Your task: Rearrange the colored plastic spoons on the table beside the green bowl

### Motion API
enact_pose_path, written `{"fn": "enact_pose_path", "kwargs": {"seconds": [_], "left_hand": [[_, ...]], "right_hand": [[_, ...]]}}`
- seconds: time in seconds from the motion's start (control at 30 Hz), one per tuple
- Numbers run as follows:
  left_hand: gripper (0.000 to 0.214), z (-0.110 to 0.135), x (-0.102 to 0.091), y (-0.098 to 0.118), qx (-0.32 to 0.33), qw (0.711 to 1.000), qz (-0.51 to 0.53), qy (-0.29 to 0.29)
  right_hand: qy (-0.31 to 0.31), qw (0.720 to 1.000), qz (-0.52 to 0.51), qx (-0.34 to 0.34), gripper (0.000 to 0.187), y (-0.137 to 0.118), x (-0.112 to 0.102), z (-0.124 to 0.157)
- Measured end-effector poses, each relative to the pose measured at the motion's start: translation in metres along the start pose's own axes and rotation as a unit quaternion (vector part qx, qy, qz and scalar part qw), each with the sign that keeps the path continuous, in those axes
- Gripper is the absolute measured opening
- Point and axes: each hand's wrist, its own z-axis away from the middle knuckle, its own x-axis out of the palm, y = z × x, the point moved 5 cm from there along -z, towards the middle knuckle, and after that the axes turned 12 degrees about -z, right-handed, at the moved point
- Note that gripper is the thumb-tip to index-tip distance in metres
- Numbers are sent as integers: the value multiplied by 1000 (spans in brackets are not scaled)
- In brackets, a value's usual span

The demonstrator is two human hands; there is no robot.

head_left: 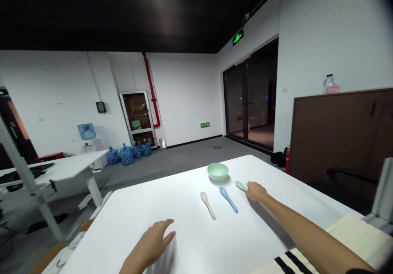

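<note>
My right hand (257,191) is closed over the handle of a green spoon (240,186), whose bowl end points left, just right of a mint green bowl (217,172). Most of that spoon's handle is hidden by my fingers. A blue spoon (229,200) and a beige spoon (208,205) lie side by side on the white table, nearer to me than the bowl, handles toward me. Toward the front left, my left hand (154,241) has its thumb and fingers apart with nothing between them; the beige spoon is the nearest thing to it.
The white table (129,208) has its far edge just beyond the bowl. Cream cloth with black stripes (307,253) is at the front right. A brown cabinet (340,139) and a black chair (344,175) stand to the right, another white table (76,163) to the left.
</note>
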Motion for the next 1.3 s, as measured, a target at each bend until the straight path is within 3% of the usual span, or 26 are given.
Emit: {"fn": "enact_pose_path", "kwargs": {"seconds": [0.33,0.47,0.67,0.77,0.93,1.1,1.3], "left_hand": [[57,4,-4,3,0,1000,4,-1],[57,4,-2,2,-1,1000,4,-1],[57,5,-1,2,1,1000,10,-1],[58,5,-1,4,3,1000,17,-3],[57,6,-1,4,3,1000,13,-4],[56,6,0,3,1,1000,7,-5],[58,4,1,4,5,1000,14,0]], "right_hand": [[-2,1000,-1,-15,33,-2,-5,7],[24,999,-1,-25,41,-18,-27,16],[93,992,-23,-77,53,-66,-76,44],[101,988,-34,-116,57,-86,-85,62],[46,976,-83,-197,68,-95,-58,91],[7,971,-94,-221,76,-85,-24,100],[3,971,-90,-223,75,-80,-24,97]]}}
